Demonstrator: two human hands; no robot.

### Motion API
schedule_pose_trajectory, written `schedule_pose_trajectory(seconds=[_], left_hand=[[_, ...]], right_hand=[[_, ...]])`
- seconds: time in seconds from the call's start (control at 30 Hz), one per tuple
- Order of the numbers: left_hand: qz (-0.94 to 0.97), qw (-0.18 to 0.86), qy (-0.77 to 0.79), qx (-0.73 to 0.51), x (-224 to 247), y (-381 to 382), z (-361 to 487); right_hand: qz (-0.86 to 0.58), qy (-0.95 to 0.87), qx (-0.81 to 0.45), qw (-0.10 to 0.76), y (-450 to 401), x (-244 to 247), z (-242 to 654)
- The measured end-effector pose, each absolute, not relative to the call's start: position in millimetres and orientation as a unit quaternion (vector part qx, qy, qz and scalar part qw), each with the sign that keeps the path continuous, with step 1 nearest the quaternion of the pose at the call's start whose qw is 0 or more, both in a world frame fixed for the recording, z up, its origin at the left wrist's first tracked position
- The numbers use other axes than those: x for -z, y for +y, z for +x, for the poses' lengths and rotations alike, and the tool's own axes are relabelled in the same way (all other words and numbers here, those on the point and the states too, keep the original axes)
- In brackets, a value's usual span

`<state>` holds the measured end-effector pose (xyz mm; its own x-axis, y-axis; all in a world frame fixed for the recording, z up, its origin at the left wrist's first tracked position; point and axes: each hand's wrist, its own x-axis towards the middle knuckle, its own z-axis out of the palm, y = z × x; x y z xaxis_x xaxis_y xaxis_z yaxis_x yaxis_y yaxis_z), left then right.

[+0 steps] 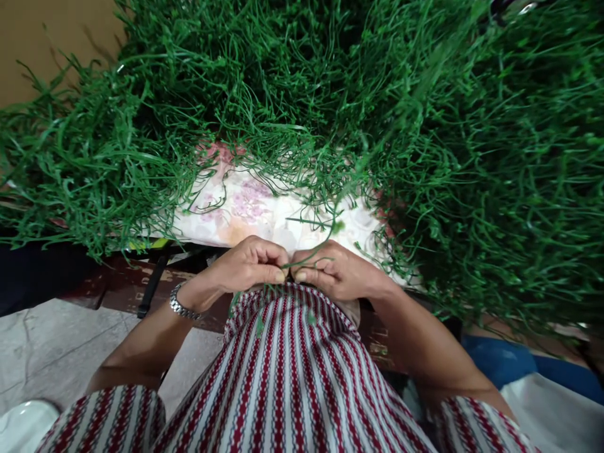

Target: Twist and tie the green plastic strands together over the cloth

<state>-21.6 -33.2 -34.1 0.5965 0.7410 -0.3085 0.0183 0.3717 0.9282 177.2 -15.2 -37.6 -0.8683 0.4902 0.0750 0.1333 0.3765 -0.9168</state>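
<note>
My left hand (257,264), with a metal watch (182,303) on its wrist, is closed in a pinch on a thin green stem (309,254). My right hand (330,270) meets it at the fingertips and is also pinched shut at the same stem. From the fingers the stem curves up and right across the back of my right hand. Both hands are just above the edge of my striped garment (292,365), where small green bits lie. Exactly where each fingertip grips is partly hidden.
A big heap of tangled green stems (292,75) covers the table's back and both sides. Loose stems lie on the floral tablecloth (250,207) in front of it. A white round dish (28,428) sits low at left; blue cloth or plastic (500,358) shows at right.
</note>
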Motion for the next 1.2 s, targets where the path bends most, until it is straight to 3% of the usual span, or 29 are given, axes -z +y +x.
schedule_pose_trajectory(seconds=[0.1,0.27,0.4,0.53,0.7,0.83,0.93,1.07,1.2], left_hand=[[0.484,0.743,0.383,-0.259,32,-33,-26],[0.523,0.64,0.434,-0.359,40,-30,-20],[0.559,0.564,0.467,-0.39,49,-35,-12],[0.518,0.588,0.47,-0.406,53,-38,-5],[0.329,0.66,0.445,-0.509,52,-40,6],[0.239,0.649,0.425,-0.583,47,-37,16],[0.22,0.631,0.412,-0.619,37,-25,15],[0.244,0.558,0.381,-0.695,18,-2,0],[0.336,0.596,0.386,-0.619,13,8,-8]], right_hand=[[-0.182,-0.774,-0.585,0.16,-13,40,180],[-0.345,-0.62,-0.644,0.288,-15,44,166],[-0.364,-0.603,-0.665,0.249,-23,56,152],[-0.334,-0.625,-0.666,0.234,-31,68,147],[-0.379,-0.724,-0.489,0.306,-37,63,143],[-0.383,-0.794,-0.252,0.398,-38,58,132],[-0.336,-0.817,-0.148,0.444,-40,63,122],[-0.254,-0.852,-0.113,0.444,-41,65,122],[-0.318,-0.827,-0.17,0.431,-24,40,152]])
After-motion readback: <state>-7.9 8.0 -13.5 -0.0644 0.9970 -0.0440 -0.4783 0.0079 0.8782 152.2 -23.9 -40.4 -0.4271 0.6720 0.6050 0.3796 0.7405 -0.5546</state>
